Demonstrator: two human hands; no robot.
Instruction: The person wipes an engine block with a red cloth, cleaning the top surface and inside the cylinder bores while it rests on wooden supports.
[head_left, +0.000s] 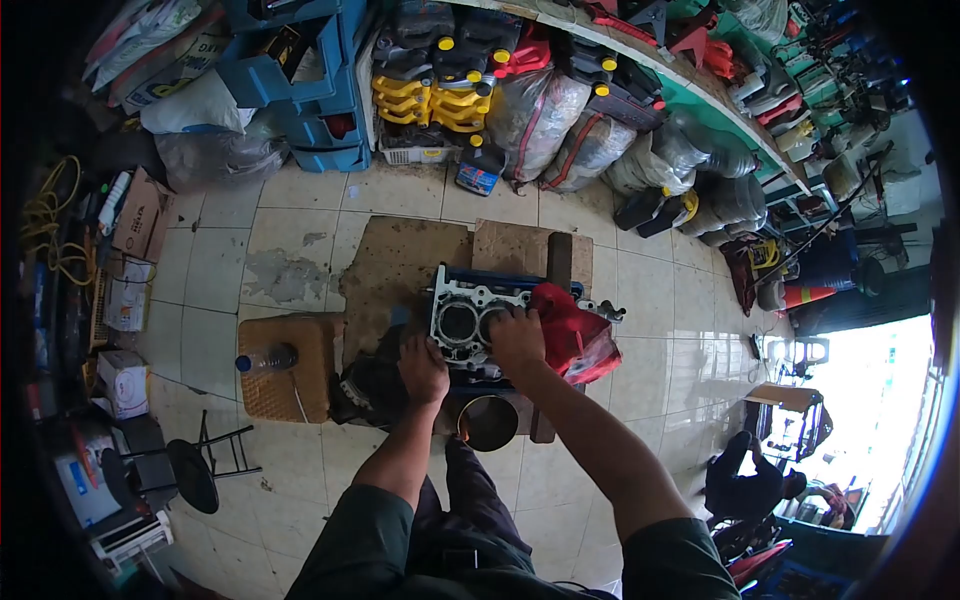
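Note:
A metal engine block with round cylinder bores lies on a stand over cardboard, its flat face up. My left hand is at the block's near left corner, its fingers closed against the edge. Over a bore right of the open left one, my right hand is bent downward with its fingers together. Its fingertips are partly hidden, and I cannot make out what they hold. Beside that hand, a red cloth or bag covers the block's right end. A round pan sits below the near side.
Cardboard lies under the work on the tiled floor. A brown stool with a plastic bottle stands left. Oil jugs and stuffed sacks line the far side. Another person crouches at the lower right.

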